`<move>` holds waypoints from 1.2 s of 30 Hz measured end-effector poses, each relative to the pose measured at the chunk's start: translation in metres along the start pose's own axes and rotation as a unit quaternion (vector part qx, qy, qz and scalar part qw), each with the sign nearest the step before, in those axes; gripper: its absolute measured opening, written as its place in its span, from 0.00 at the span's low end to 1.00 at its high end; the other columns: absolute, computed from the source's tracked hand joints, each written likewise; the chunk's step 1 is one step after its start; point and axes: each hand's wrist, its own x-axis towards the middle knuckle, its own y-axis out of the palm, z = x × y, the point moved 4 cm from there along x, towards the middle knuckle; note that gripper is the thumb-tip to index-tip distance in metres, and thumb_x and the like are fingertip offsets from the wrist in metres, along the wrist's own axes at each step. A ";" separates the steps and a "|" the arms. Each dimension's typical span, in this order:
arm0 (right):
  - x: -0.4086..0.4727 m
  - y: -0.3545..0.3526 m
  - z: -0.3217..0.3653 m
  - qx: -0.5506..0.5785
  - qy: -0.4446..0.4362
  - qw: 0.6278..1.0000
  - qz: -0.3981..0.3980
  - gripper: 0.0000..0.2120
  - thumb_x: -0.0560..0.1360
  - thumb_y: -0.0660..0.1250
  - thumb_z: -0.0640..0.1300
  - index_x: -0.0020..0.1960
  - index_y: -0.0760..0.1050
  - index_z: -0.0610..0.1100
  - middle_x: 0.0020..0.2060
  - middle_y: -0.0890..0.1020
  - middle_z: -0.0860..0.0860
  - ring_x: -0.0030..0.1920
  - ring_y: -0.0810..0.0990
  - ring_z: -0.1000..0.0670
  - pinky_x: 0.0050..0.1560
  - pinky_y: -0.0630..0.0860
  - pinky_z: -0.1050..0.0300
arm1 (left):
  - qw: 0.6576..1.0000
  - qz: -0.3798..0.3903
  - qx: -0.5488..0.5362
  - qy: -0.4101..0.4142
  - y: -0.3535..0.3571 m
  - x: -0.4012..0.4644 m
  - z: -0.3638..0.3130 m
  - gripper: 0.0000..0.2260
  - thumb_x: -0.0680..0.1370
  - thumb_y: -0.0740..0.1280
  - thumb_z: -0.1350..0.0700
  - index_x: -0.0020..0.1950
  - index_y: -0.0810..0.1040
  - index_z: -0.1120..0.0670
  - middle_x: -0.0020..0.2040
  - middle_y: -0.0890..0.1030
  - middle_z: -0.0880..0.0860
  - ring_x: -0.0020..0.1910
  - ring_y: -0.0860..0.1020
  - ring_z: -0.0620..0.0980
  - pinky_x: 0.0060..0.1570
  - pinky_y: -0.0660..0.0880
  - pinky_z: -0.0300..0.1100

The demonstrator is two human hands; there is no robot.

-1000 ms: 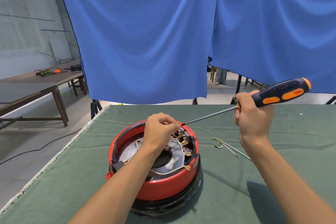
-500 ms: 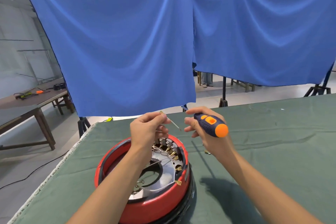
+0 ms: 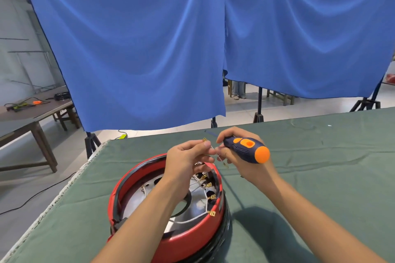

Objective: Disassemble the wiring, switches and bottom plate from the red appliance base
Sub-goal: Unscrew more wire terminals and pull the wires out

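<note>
Centre frame, above round red appliance base (image 3: 171, 239): thin white wire with brass terminals (image 3: 215, 152) pinched by left hand (image 3: 188, 161) fingers; dark-blue-and-orange-handled screwdriver (image 3: 248, 149) gripped by right hand (image 3: 241, 159).

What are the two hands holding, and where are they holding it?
The left hand pinches a thin white wire near its upper end. The right hand grips the screwdriver around its handle.

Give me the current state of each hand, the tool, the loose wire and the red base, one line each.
Left hand: pinches the wire above the base.
Right hand: grip round the screwdriver handle.
Screwdriver: held off the table, shaft pointing away, idle.
Wire: free of the base, brass terminal at each end.
Red appliance base: open side up, white wires and brass terminals still inside.
</note>
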 end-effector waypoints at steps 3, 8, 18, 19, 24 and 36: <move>0.000 0.001 0.001 -0.004 -0.008 1.000 0.010 0.09 0.68 0.74 0.32 0.43 0.77 0.42 0.35 0.81 0.51 0.37 0.81 0.47 0.38 0.77 0.58 | 1.000 0.006 -0.004 -0.004 0.000 0.000 0.000 0.03 0.71 0.72 0.61 0.42 0.81 0.59 0.32 0.81 0.54 0.28 0.78 0.48 0.28 0.75 0.38; -0.001 -0.001 0.006 -0.042 -0.013 0.999 0.006 0.10 0.68 0.70 0.31 0.41 0.76 0.45 0.33 0.80 0.54 0.36 0.79 0.48 0.38 0.77 0.53 | 1.000 0.007 0.013 0.008 0.000 -0.001 -0.001 0.03 0.72 0.72 0.64 0.44 0.81 0.58 0.34 0.81 0.53 0.26 0.76 0.46 0.25 0.74 0.37; -0.019 -0.036 -0.036 -0.461 0.108 0.874 0.108 0.10 0.71 0.67 0.44 0.46 0.75 0.59 0.39 0.68 0.51 0.42 0.74 0.47 0.36 0.67 0.60 | 0.900 -0.162 0.402 0.049 -0.023 0.003 0.005 0.06 0.74 0.66 0.60 0.42 0.81 0.50 0.42 0.82 0.49 0.42 0.78 0.49 0.45 0.76 0.44; -0.022 -0.038 -0.043 -0.473 0.123 0.864 0.120 0.10 0.71 0.67 0.45 0.48 0.75 0.59 0.40 0.68 0.50 0.43 0.74 0.47 0.38 0.68 0.59 | 0.873 -0.163 0.458 0.046 -0.022 0.001 0.005 0.06 0.74 0.65 0.58 0.42 0.80 0.48 0.42 0.82 0.47 0.44 0.78 0.50 0.45 0.75 0.43; -0.030 -0.041 -0.058 -0.480 0.146 0.853 0.141 0.11 0.70 0.66 0.45 0.50 0.74 0.58 0.41 0.67 0.52 0.43 0.73 0.48 0.40 0.70 0.59 | 0.832 -0.140 0.535 0.026 -0.017 -0.004 0.010 0.08 0.74 0.63 0.58 0.41 0.79 0.48 0.38 0.81 0.45 0.44 0.78 0.49 0.42 0.72 0.41; -0.012 -0.045 -0.007 -0.320 0.071 0.942 -0.069 0.09 0.71 0.70 0.56 0.35 0.77 0.54 0.30 0.80 0.54 0.36 0.79 0.51 0.38 0.74 0.55 | 0.817 -0.066 0.572 -0.028 -0.017 -0.004 0.019 0.09 0.70 0.64 0.60 0.42 0.84 0.52 0.41 0.84 0.50 0.45 0.80 0.52 0.43 0.76 0.44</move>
